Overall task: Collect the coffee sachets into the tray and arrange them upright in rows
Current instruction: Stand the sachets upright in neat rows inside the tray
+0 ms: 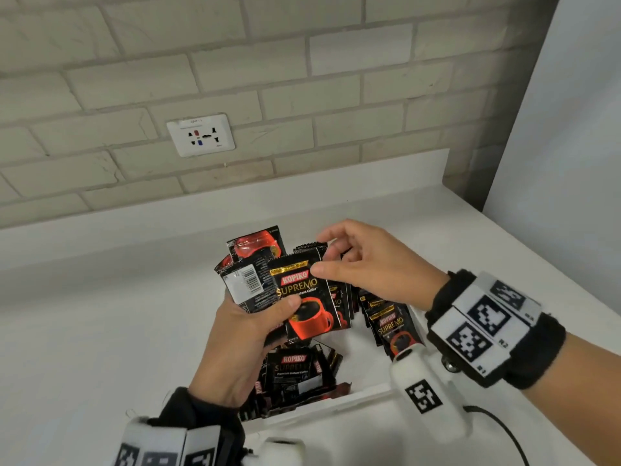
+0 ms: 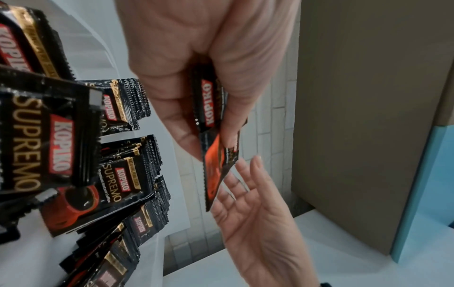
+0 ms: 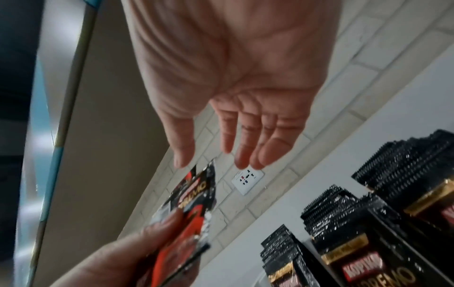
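My left hand (image 1: 268,314) grips a fanned bunch of black-and-red Kopiko coffee sachets (image 1: 304,297) above the white tray (image 1: 353,395). In the left wrist view the held sachets (image 2: 216,174) stick out between the thumb and fingers of that hand (image 2: 203,120). My right hand (image 1: 321,253) hovers open at the bunch's top right corner, fingers straight (image 3: 245,151) and just short of the sachets (image 3: 194,196). Several sachets stand upright in rows (image 1: 389,324) (image 2: 137,174) (image 3: 368,233) on the tray's right side. Others lie flat in a loose pile (image 1: 295,371) at its near end.
The tray sits on a white countertop (image 1: 100,331) against a brick wall with a power socket (image 1: 200,134). A tall white panel (image 1: 571,112) closes off the right side. A black cable (image 1: 497,422) trails on the counter near my right wrist.
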The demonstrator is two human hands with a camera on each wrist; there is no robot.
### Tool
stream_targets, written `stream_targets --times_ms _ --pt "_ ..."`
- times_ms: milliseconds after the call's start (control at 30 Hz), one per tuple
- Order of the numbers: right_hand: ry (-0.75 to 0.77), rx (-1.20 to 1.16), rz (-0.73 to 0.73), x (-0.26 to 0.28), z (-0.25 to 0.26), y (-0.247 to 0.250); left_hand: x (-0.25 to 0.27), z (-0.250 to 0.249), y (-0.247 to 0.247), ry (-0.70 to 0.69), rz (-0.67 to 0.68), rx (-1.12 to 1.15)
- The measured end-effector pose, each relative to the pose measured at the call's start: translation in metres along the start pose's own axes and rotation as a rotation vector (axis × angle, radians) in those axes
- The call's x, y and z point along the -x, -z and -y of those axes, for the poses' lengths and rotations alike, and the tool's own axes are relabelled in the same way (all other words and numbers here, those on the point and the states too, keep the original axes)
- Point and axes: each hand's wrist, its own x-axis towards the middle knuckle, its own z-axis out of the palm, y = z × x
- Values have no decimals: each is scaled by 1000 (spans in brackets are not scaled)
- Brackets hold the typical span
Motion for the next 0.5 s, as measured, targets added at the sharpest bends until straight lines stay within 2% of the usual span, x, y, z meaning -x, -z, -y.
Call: stream_targets --times_ms 167,333,500 --pt "107 233 97 -10 10 -1 0 1 -1 -63 2 -62" --pt "6 307 142 -34 4 13 -3 3 16 -25 -114 23" --pt "-101 631 270 -50 -22 4 -3 5 31 55 -196 194"
